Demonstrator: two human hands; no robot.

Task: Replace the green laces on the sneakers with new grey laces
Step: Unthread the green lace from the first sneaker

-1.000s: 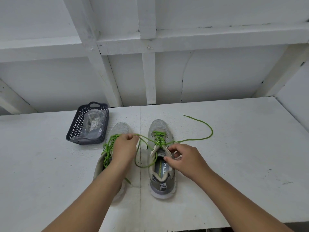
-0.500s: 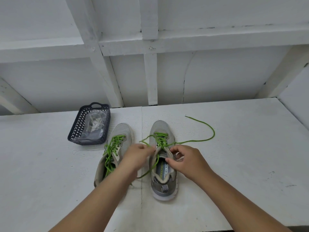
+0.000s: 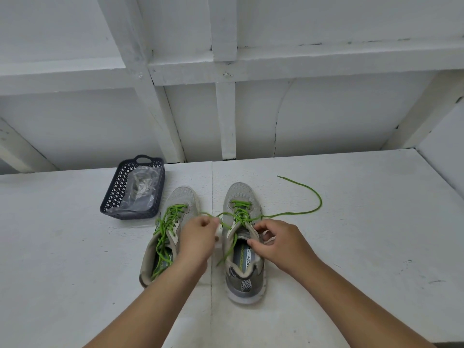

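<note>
Two grey sneakers stand side by side on the white table, toes pointing away from me. The left sneaker is fully laced in green. The right sneaker has its green lace partly loosened, one end trailing in a curve to the right. My left hand pinches the other strand of that lace between the shoes. My right hand grips the collar of the right sneaker with curled fingers. The grey laces lie in a clear bag inside the basket.
A dark blue plastic basket sits at the back left of the shoes. White wall beams rise behind the table. The table's right part runs to a side wall at the far right.
My left hand has pulled the lace strand, moving right from over the left sneaker to the gap between the shoes. The hanging loop has shortened. My right hand stayed on the right sneaker.
</note>
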